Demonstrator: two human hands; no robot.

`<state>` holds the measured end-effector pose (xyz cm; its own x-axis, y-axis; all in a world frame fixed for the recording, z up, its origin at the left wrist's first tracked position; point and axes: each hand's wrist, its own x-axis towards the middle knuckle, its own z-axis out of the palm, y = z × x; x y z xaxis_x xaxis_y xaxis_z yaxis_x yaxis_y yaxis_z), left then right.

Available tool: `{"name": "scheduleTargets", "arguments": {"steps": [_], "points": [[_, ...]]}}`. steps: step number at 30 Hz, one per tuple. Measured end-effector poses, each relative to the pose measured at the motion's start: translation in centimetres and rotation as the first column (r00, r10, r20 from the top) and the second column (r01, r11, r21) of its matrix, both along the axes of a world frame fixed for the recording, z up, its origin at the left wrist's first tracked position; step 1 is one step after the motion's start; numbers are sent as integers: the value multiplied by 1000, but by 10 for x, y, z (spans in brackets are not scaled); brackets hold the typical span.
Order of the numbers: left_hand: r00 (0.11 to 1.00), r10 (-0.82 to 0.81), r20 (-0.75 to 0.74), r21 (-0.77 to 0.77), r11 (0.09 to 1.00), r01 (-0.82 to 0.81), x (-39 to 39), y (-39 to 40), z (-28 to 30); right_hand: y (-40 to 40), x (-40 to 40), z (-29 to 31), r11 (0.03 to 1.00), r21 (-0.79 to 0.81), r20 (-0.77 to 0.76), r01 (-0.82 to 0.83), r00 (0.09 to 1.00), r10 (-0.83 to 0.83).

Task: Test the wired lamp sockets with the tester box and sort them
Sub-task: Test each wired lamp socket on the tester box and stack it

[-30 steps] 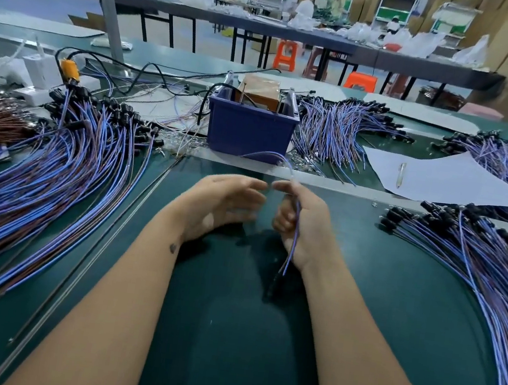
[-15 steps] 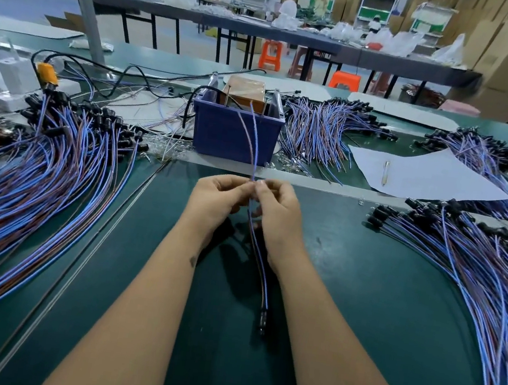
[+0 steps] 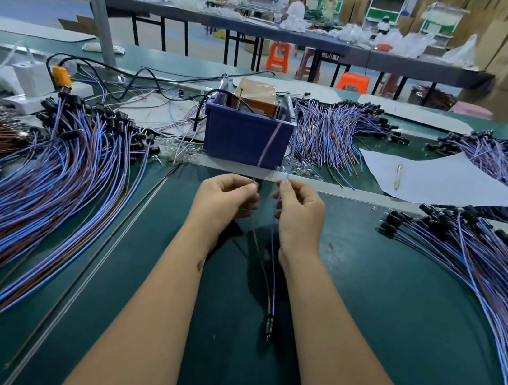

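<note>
The bin (image 3: pixel 247 139) stands on the table (image 3: pixel 393 309) behind the two hands, with a box (image 3: pixel 254 96) in it. The left hand (image 3: pixel 223 201) and right hand (image 3: pixel 300 213) are side by side before the bin, the socket (image 3: pixel 268 328) hanging between the forearms. Wire heaps lie left (image 3: pixel 33 194), right (image 3: pixel 479 273) and behind-right of the bin (image 3: pixel 329 137); a paper (image 3: pixel 437 182) with a pen (image 3: pixel 398 176) on it lies right of the bin.

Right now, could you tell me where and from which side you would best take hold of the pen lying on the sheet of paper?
Grip the pen at mid-barrel, coming straight down from above with thumb and finger on its long sides. It lies flat on the paper, pointing away from the person, with bare paper on both sides, so nothing blocks a pinch across it.
</note>
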<state>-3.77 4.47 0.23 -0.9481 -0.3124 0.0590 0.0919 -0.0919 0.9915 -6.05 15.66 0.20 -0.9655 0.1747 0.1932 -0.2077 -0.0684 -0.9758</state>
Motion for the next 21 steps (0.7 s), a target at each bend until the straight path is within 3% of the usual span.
{"name": "scheduleTargets", "arguments": {"steps": [3, 8, 11, 21], "points": [[997, 72, 1, 37, 997, -72, -2, -6, 0, 8, -4, -1, 999, 9, 11, 34, 999, -35], [962, 237, -140, 15, 971, -237, 1, -9, -1, 10, -4, -2, 998, 55, 6, 24, 1000, -24], [926, 346, -149, 86, 938, -337, 1, -11, 0, 9, -4, -3, 997, 83, 16, -2, 1000, 0], [922, 377, -85, 13, 926, -377, -5, -13, -4, 8, -9, -7, 977, 206, -4, -48, 999, 50]]}}
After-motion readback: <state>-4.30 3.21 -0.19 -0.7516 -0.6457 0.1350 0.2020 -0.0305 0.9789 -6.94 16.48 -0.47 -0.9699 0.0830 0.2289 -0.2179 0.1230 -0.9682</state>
